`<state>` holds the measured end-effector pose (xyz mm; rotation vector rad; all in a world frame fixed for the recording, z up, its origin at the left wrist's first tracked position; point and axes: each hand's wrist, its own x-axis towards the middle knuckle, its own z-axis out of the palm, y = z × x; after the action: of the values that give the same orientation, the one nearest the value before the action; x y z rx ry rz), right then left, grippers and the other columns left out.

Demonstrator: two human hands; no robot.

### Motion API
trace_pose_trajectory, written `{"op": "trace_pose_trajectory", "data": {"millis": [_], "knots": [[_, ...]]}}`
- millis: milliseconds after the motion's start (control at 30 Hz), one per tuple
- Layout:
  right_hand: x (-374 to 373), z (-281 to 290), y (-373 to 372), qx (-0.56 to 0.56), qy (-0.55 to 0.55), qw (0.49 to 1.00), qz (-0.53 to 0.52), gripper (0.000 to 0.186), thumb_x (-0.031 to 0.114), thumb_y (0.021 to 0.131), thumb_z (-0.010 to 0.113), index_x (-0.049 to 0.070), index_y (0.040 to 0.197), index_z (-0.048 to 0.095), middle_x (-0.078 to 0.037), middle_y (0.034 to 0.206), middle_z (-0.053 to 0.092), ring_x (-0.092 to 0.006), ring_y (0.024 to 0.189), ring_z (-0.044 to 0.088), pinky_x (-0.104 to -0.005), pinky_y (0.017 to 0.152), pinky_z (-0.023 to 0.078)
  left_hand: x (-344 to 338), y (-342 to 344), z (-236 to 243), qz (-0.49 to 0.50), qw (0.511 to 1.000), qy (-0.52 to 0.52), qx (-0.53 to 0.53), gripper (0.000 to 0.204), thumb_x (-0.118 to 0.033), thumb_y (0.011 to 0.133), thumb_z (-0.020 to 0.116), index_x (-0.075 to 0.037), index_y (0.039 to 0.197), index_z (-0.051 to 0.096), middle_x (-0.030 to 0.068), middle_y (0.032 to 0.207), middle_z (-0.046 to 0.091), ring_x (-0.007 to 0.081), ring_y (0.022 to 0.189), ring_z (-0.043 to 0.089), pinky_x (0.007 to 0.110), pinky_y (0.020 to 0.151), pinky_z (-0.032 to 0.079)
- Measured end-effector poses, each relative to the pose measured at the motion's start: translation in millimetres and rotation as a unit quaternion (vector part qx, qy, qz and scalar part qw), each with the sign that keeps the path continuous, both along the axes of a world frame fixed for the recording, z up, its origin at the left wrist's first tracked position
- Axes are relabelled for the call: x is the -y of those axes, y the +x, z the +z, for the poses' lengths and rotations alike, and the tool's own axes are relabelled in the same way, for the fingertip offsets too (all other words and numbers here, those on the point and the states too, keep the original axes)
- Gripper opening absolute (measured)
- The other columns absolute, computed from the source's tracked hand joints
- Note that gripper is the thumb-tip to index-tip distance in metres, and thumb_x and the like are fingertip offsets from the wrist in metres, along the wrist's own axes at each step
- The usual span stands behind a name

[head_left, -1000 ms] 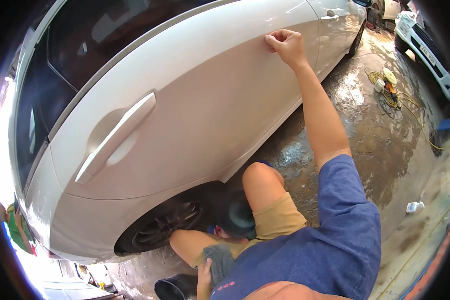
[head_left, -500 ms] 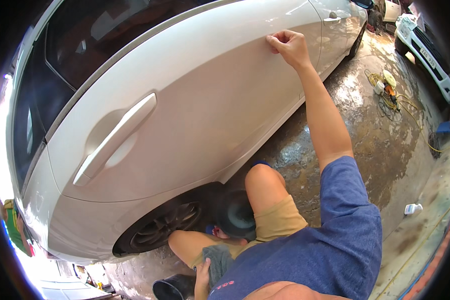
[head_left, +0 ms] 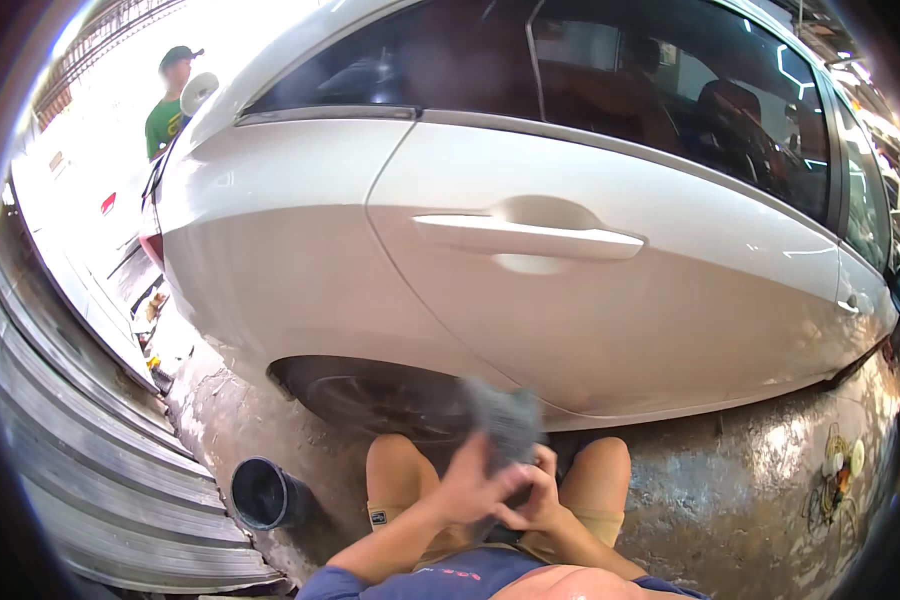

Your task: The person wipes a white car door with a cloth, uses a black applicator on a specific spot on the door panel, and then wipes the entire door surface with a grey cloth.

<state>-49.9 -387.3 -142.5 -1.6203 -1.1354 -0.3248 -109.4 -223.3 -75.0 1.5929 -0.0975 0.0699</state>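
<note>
A grey cloth [head_left: 508, 425], smeared by motion, stands up between my two hands in front of the white car [head_left: 570, 330]. My left hand [head_left: 470, 487] is wrapped round the lower part of the cloth. Against it, my right hand [head_left: 536, 492] has its fingers curled on the cloth's right side; blur hides the exact grip. Both hands are low over my lap, apart from the car. Beyond them are the rear door with its handle [head_left: 530, 238] and the dark rear wheel [head_left: 370, 395], which the cloth partly covers.
A black bucket [head_left: 258, 495] stands on the wet floor at my left, beside corrugated metal sheeting [head_left: 100, 450]. At the far right lie a coiled yellow cord and a polishing tool [head_left: 838, 468]. A person in a green shirt [head_left: 162, 125] stands behind the car's rear.
My right hand has come off the door panel and down to the cloth. My left hand has lifted the cloth from my thigh. The view has swung left toward the car's rear.
</note>
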Motion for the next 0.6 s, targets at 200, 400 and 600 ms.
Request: {"op": "trace_pose_trajectory", "data": {"millis": [200,400,600], "knots": [[27,132,69,0.006,-0.049,0.993,-0.112,0.047,0.024,0.094,0.073,0.001,0.129,0.05,-0.021,0.119,0.062,-0.0283,0.105,0.068,-0.0381,0.084,0.061,-18,10,71,-0.08,0.89,0.15,0.424,0.075,-0.038,0.088,0.083,-0.004,0.148,0.053,0.0277,0.16,0.038,0.0409,0.143,0.046,0.048,0.115,0.04],[18,387,160,0.205,0.066,0.91,-0.353,0.056,0.024,0.098,0.069,-0.003,0.137,0.041,-0.024,0.126,0.057,-0.0302,0.11,0.065,-0.0379,0.088,0.062,-89,-38,-21,0.183,0.953,0.229,0.077,0.06,-0.029,0.088,0.081,-0.003,0.137,0.058,0.024,0.141,0.06,0.0353,0.113,0.07,0.045,0.101,0.051],[13,550,147,0.319,0.223,0.855,-0.343,0.064,0.025,0.102,0.065,-0.006,0.145,0.031,-0.028,0.133,0.052,-0.0322,0.115,0.063,-0.0377,0.092,0.063,-120,-142,-171,0.28,0.827,0.487,0.015,0.053,-0.034,0.089,0.074,-0.005,0.132,0.061,0.0176,0.144,0.055,0.0394,0.142,0.045,0.055,0.116,0.033]]}}
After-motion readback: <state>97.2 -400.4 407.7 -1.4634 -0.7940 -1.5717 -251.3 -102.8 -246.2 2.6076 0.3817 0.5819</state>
